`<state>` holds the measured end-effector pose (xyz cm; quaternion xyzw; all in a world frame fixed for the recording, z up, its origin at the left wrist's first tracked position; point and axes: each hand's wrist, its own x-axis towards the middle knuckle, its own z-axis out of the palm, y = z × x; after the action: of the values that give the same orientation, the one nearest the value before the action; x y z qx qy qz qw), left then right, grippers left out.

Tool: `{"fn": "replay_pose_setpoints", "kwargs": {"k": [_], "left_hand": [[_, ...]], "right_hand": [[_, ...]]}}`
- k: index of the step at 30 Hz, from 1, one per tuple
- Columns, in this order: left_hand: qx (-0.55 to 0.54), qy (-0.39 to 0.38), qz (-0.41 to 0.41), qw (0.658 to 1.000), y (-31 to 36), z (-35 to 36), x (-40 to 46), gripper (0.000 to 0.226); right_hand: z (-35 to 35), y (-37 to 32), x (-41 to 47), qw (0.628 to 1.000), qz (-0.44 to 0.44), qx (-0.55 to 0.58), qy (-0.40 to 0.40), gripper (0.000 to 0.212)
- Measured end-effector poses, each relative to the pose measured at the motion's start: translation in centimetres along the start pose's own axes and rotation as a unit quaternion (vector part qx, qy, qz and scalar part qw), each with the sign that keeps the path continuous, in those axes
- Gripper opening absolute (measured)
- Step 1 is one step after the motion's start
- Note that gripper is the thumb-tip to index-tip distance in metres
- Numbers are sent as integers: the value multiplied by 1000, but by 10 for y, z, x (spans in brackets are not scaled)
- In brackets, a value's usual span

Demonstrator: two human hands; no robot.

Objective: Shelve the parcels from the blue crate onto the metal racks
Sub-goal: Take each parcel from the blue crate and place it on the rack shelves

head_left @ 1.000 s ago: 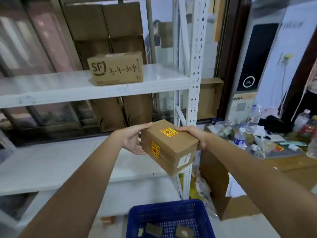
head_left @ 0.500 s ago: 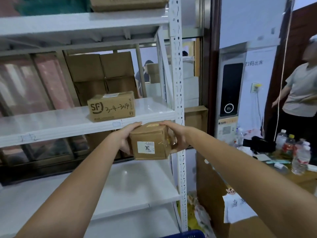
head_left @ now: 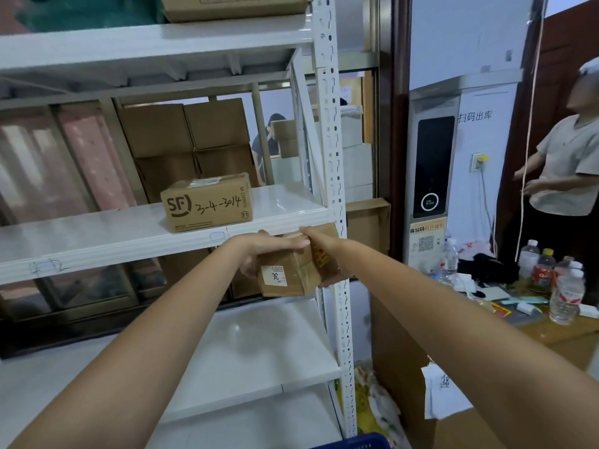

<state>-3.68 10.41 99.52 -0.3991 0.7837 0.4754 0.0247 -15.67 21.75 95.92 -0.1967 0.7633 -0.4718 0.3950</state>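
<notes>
At frame centre, left hand (head_left: pixel 259 251) and right hand (head_left: pixel 327 254) clasp a small parcel (head_left: pixel 291 270) just below the shelf (head_left: pixel 97 234) edge.

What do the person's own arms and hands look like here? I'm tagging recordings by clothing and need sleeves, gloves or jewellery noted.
Both forearms are bare as far as the frame shows: no sleeves in view. The left hand and the right hand wear no gloves. No watch or bracelet shows on either wrist. A thin line on one right-hand finger may be a ring, but it is too small to tell.
</notes>
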Motion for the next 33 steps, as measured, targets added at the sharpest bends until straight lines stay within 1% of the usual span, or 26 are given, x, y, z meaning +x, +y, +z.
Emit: {"fn": "replay_pose_setpoints", "kwargs": {"k": [2,4,5,7,8,9,11,13,15,17,19,20,22,24,28,29,31,33], "left_hand": [[-11,12,-5,1000,1,-6,3,78],[-63,0,-22,998,-2,-19,5,77],[-93,-29,-29,995,-5,-26,5,76],[-133,-107,-34,985,-14,-39,5,71],[-146,-149,-35,977,-20,-43,6,70],[-163,-187,-35,968,-27,-47,7,70],[-201,-236,-33,950,-38,-47,8,70],[-211,-250,-30,944,-43,-45,7,71],[-207,-243,-33,947,-46,-46,6,71],[-210,-224,-33,951,-48,-50,6,71],[-214,-178,-26,960,-49,-54,7,70],[-211,-141,-21,967,-50,-55,8,68],[-218,-59,-6,974,-54,-58,13,61],[-248,-25,6,968,-61,-60,18,55],[-291,-16,30,956,-74,-54,25,45],[-293,-14,39,955,-76,-52,28,45],[-310,-13,63,948,-79,-48,32,43],[-331,-16,67,941,-81,-48,40,42]], "right_hand": [[-5,-3,-9,1000,-8,-3,8,104],[-16,-7,-10,999,-29,-17,19,103],[-24,-9,-9,998,-42,-36,26,104],[-42,-7,6,996,-54,-58,45,122],[-49,-4,8,997,-54,-40,45,125],[-54,-2,9,998,-53,-3,31,119],[-55,-1,-4,997,-54,50,-27,100],[-57,1,-3,992,-64,64,-89,86],[-57,2,1,987,-63,63,-132,77],[-58,3,7,986,-62,49,-146,71],[-58,2,8,986,-67,23,-152,62],[-57,3,10,985,-63,14,-157,60],[-56,4,13,982,-52,7,-183,62],[-54,6,14,974,-42,1,-222,69],[-52,5,12,955,-2,-53,-291,91],[-52,3,10,948,10,-60,-313,93],[-51,-2,7,937,26,-39,-345,92],[-48,-9,5,942,22,-39,-332,88]]}}
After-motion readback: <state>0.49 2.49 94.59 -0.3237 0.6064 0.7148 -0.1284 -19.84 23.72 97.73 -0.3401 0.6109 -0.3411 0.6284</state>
